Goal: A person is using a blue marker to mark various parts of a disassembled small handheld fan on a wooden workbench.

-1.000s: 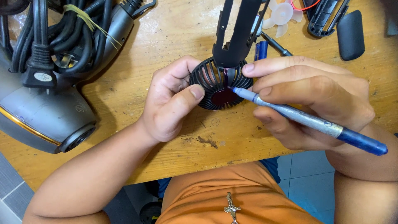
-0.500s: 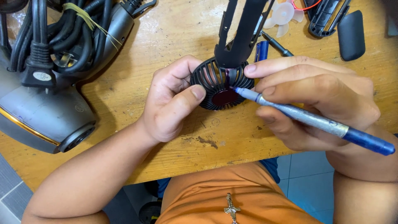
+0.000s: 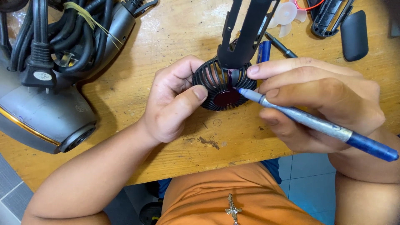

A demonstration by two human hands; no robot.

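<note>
Left hand (image 3: pixel 173 102) steadies black fan grille (image 3: pixel 223 85); right hand (image 3: pixel 321 100) applies marker (image 3: pixel 316 125).

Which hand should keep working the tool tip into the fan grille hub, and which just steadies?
Probably the right hand: it holds the blue tool, tip at the black fan grille's dark red hub. The left hand steadies the grille's rim.

Worn wooden table (image 3: pixel 137 112), contents by position:

Centre: round black slatted fan grille (image 3: pixel 210 79), lying on the table, with the long black plastic handle shell (image 3: pixel 249 29) running from it toward the far edge. Left hand (image 3: pixel 177 102) just left of the grille, touching its rim. Right hand (image 3: pixel 321 102) just right of it, holding the silver-and-blue marker pen (image 3: pixel 316 123) (tip on the grille's middle disc).

Far left: grey hair dryer (image 3: pixel 46 116), with coiled black power cord (image 3: pixel 50 37) behind it.

Far right corner: small white fan propeller (image 3: pixel 287 16), then oval black plastic cover (image 3: pixel 354 35) to its right.
</note>
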